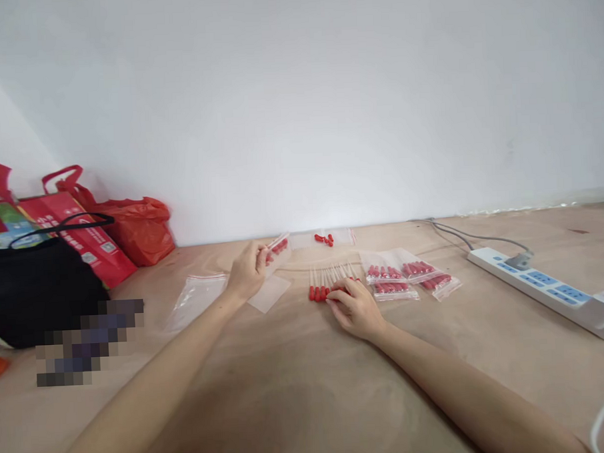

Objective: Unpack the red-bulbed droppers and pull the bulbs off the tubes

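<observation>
My left hand (pixel 249 274) is closed on a small clear zip bag (pixel 281 244) with red-bulbed droppers inside, raised a little off the table. Below it lies a flat translucent sheet or empty bag (pixel 269 295). A row of droppers (pixel 312 293), red bulbs toward me and thin clear tubes pointing away, is spread on the table. Over the row's right part, my right hand (pixel 356 309) has its fingertips pinched at the red bulbs, on a dropper mostly hidden by them. Filled zip bags (pixel 395 292) of droppers sit just right of that hand.
Loose red bulbs (pixel 325 239) rest on a clear bag near the wall. Empty zip bags (pixel 195 301) lie to the left. A white power strip (pixel 549 286) with plugs runs along the right. Red shopping bags (pixel 142 227) and a black bag (pixel 39 291) stand at left.
</observation>
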A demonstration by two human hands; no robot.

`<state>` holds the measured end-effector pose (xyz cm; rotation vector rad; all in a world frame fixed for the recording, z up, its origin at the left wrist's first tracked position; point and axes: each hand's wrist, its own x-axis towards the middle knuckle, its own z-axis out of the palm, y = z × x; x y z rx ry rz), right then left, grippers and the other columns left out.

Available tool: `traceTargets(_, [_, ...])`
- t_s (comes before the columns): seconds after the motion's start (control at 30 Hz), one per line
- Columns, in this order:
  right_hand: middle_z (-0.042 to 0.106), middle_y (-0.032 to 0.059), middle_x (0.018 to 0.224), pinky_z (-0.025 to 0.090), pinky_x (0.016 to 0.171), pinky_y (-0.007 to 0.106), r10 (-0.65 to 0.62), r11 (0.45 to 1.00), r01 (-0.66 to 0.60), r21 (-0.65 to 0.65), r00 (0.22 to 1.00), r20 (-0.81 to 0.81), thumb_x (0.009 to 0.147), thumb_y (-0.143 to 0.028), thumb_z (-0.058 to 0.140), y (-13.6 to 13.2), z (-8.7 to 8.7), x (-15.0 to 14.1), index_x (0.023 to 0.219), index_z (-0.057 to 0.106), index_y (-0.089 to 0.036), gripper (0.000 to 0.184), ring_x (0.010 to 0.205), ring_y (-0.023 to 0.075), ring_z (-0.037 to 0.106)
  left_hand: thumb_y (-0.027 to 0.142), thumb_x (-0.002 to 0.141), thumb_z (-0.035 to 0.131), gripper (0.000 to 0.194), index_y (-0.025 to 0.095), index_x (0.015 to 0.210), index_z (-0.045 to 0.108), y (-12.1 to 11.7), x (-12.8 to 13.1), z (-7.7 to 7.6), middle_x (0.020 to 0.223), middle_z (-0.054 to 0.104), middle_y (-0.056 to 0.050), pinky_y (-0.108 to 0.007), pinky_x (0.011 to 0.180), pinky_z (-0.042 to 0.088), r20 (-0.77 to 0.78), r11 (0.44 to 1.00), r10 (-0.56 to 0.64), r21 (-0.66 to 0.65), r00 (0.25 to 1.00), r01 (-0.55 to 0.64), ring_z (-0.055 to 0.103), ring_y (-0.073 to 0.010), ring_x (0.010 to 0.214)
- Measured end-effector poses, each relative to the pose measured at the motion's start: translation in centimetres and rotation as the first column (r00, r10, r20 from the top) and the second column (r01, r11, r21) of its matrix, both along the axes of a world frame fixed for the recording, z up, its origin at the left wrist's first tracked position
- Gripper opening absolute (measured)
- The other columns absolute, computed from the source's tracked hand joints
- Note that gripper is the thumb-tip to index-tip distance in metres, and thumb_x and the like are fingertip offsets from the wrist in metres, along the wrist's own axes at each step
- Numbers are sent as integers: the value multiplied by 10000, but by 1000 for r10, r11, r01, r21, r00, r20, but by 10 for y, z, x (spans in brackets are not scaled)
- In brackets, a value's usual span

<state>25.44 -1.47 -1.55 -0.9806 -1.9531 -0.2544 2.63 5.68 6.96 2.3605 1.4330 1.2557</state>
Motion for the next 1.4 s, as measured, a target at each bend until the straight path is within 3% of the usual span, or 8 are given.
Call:
traceTargets(0.13, [560,51,837,367,656,280,-28,1000,28,-6,1000,9,795,-198,465,2,-1,3,795,582,-189,117,744,136,502,266,868,275,191,187,838,447,2,3,-36,896,595,-51,-296,729,450,-181,988,-71,124,981,95,579,-152,794])
traceTargets(0.3, [568,34,767,337,649,281,-17,1000,19,-19,997,74,793,-204,469,2,-1,-1,782,581,-189,113,729,139,485,317,858,344,215,182,964,474,-26,-9,-57,1003,581,-69,-292,808,437,-370,949,-311,-75,875,305,552,-164,931])
traceTargets(0.57, [560,17,700,292,627,282,38,999,-33,-30,982,183,751,-165,466,2,-1,-5,755,583,-190,120,690,139,425,385,858,342,535,203,1341,201,-43,-65,-60,1249,486,-89,-482,1024,188,-629,976,-218,-162,746,149,416,-226,1174])
traceTargets(0.77, [560,18,691,283,635,285,47,998,-39,-44,979,198,745,-160,470,2,-2,-4,751,588,-185,121,693,142,414,371,817,418,407,274,1211,450,-38,-132,-52,1204,533,-30,-438,1005,278,-685,974,-214,-98,696,203,477,-213,1123])
traceTargets(0.87, [564,18,700,276,656,297,17,999,-9,-40,979,205,748,-170,476,3,-3,-3,752,593,-194,120,711,146,424,361,791,440,311,278,1057,577,-37,-144,-47,1088,616,-16,-411,969,348,-632,976,-175,-8,755,220,539,-209,1046])
traceTargets(1.0, [575,17,727,269,695,313,-55,998,62,-34,985,164,756,-192,500,5,-3,1,741,595,-204,97,745,149,444,329,789,447,232,220,882,629,-41,-110,-43,897,673,-35,-366,869,445,-506,977,-51,153,861,148,590,-198,928])
traceTargets(1.2, [580,13,730,265,705,318,-43,997,54,-63,985,168,754,-204,517,4,-3,1,738,596,-208,81,747,147,454,339,770,511,257,172,951,586,-49,-23,-55,974,620,-77,-332,803,480,-474,954,-186,124,861,274,574,-192,906])
traceTargets(1.4, [582,8,728,262,711,317,-30,996,43,-75,986,167,747,-190,521,4,-4,0,729,591,-207,74,750,144,455,192,840,385,209,148,838,590,-36,-1,-70,883,630,-74,-299,744,488,-541,930,-152,204,827,304,585,-168,821])
